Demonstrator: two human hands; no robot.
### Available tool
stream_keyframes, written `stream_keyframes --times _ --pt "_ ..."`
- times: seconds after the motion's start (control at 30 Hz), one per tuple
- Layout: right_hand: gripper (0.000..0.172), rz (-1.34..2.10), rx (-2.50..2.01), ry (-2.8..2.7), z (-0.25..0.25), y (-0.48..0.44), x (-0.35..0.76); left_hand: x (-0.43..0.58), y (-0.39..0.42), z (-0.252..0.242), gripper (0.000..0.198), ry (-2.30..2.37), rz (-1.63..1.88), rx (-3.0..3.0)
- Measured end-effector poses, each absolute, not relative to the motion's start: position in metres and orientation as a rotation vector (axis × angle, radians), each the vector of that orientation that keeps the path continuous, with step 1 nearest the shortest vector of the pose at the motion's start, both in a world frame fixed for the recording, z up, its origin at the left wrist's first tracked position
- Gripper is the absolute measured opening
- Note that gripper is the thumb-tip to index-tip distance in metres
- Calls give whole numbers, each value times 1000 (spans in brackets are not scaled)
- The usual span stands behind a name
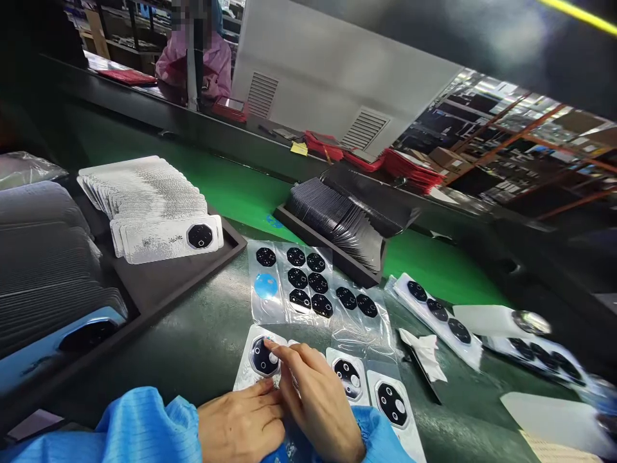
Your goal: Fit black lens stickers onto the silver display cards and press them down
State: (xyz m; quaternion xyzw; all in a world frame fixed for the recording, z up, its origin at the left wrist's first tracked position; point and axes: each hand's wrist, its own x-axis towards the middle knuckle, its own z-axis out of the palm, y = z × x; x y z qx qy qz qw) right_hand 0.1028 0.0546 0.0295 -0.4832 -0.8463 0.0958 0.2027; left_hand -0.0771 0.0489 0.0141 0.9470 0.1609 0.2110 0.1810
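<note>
A silver-white phone back cover with a black octagonal camera plate lies on the dark green bench in front of me. My left hand rests over its lower part, fingers stretched to the right. Above the camera plate, my right hand reaches in with its index finger extended; the fingertip touches the plate near a white round dot. The other right fingers lie close together, partly hidden. To the right are two more covers with camera plates; another is mostly behind my right hand.
Clear film sheets with black camera plates lie just beyond. A dark tray of stacked white covers stands left, a box of dark panels behind. At right are film strips and a white bottle. A person sits across.
</note>
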Motion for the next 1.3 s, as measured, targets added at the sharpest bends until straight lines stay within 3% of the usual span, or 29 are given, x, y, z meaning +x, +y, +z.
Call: stream_keyframes --times 0.5,1.3 --pt "30 68 -1350 -2374 23 56 95 -72 46 5 19 463 629 2714" --pt "32 62 -1299 -2403 24 58 98 -70 47 2 21 494 782 2754"
